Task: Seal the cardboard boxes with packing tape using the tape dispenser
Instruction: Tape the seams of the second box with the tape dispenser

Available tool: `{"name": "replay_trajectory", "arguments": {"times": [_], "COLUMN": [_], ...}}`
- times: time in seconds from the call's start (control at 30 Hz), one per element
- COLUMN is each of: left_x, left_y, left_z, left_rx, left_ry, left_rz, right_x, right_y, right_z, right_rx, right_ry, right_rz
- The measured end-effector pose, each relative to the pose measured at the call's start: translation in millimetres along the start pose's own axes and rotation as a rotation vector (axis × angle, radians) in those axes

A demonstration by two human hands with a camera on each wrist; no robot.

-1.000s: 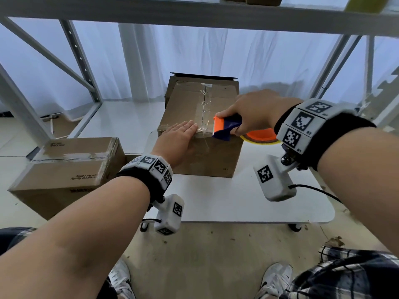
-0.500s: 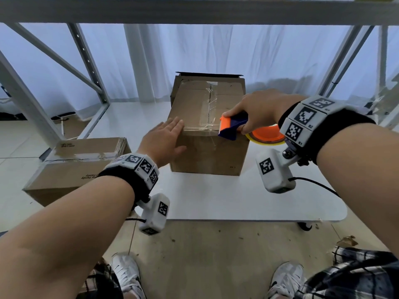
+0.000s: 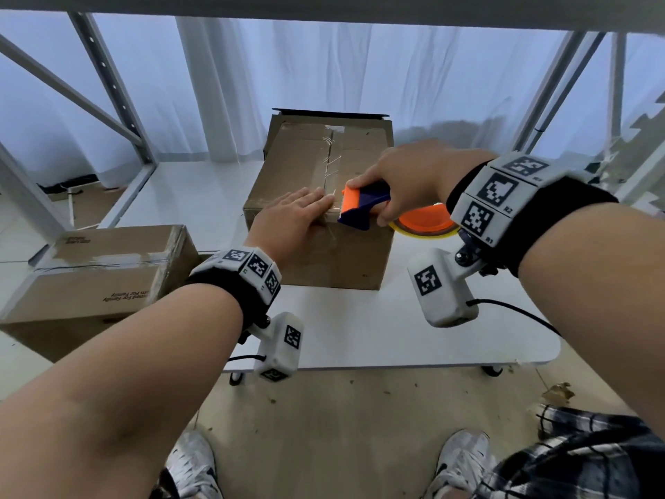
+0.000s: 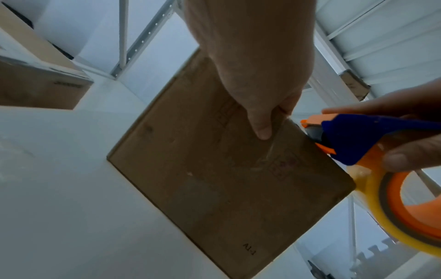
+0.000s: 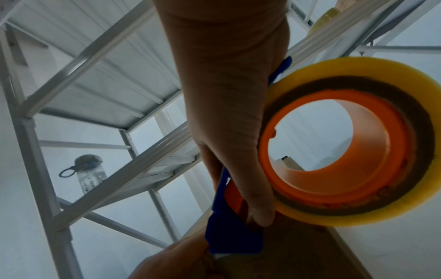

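A brown cardboard box (image 3: 306,167) stands on the white table (image 3: 378,329), with clear tape along its top seam. My left hand (image 3: 291,217) lies flat on the box's near top edge, fingers straight, thumb (image 4: 260,124) down the front face (image 4: 214,179). My right hand (image 3: 414,178) grips the blue and orange tape dispenser (image 3: 363,207) at that same edge, just right of the left fingertips. Its yellow tape roll (image 5: 358,139) on an orange hub hangs off the box's right side, also seen as the roll (image 4: 401,211) in the left wrist view.
A second taped cardboard box (image 3: 97,279) sits lower at the left, beside the table. Grey metal shelving (image 3: 111,88) frames the space, with white curtains behind. A water bottle (image 5: 89,173) stands on a shelf. My shoes (image 3: 194,462) are on the floor below.
My left hand lifted off the box half a second ago and is now back flat on its near edge. The dispenser stays at the front edge of the top.
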State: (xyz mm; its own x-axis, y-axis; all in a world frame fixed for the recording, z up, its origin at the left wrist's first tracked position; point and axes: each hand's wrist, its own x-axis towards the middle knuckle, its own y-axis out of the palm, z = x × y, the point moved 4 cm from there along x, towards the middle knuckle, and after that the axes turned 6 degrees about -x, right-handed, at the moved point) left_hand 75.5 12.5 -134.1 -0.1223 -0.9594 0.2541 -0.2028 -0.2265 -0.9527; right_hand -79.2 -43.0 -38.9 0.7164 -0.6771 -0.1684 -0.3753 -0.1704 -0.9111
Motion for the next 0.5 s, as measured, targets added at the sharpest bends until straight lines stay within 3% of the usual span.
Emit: {"name": "replay_trajectory", "arguments": {"times": [0.23,0.5], "left_x": [2,-2], "left_y": [1,0], "left_z": [3,2], "left_rx": [-0.008,-0.018], "left_ry": [-0.039,-0.055], "left_rz": [-0.014,-0.012], "right_x": [5,-25], "right_y": [-3,22], "right_z": [13,-22], "right_rx": [0.02,0.174], "right_ry": [0.016,0.098], "right_rz": [-0.059,-0.089]}}
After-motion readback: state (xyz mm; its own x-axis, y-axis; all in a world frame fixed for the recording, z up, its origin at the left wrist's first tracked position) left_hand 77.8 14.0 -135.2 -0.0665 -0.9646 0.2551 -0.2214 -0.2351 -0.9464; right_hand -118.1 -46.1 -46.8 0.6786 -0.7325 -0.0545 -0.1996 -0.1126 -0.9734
